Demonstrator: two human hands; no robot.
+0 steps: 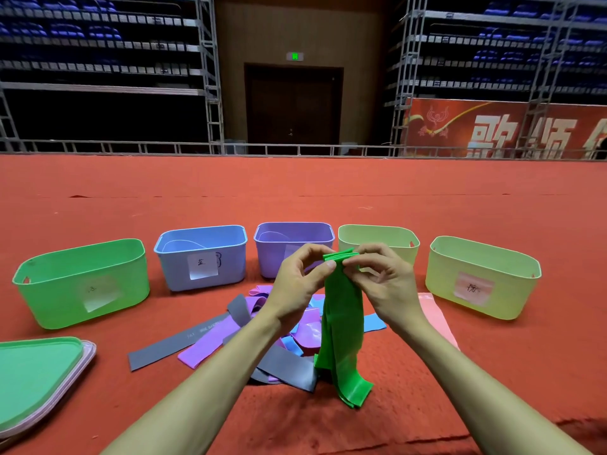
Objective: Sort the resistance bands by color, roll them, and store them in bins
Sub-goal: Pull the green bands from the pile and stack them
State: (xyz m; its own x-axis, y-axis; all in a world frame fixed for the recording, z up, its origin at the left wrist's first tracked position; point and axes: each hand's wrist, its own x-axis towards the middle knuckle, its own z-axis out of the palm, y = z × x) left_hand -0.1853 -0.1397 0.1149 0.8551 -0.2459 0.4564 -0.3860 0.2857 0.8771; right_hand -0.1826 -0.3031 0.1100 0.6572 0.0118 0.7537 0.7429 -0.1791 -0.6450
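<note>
A green resistance band point(341, 326) hangs folded in front of me, its lower end touching the red carpet. My left hand point(297, 284) and my right hand point(382, 280) both pinch its folded top edge. Beneath it lies a loose pile of bands: grey point(174, 346), purple point(210, 343), blue point(374, 323), and a pink one point(433, 313) at the right. Behind the pile stands a row of labelled bins: green point(78, 284), blue point(200, 254), purple point(279, 244), and two pale yellow ones point(381, 239) point(483, 277).
Stacked bin lids, green on top of pink point(39, 372), lie at the lower left. Red carpet point(295, 192) stretches beyond the bins to a metal rail and scaffolding with blue seats.
</note>
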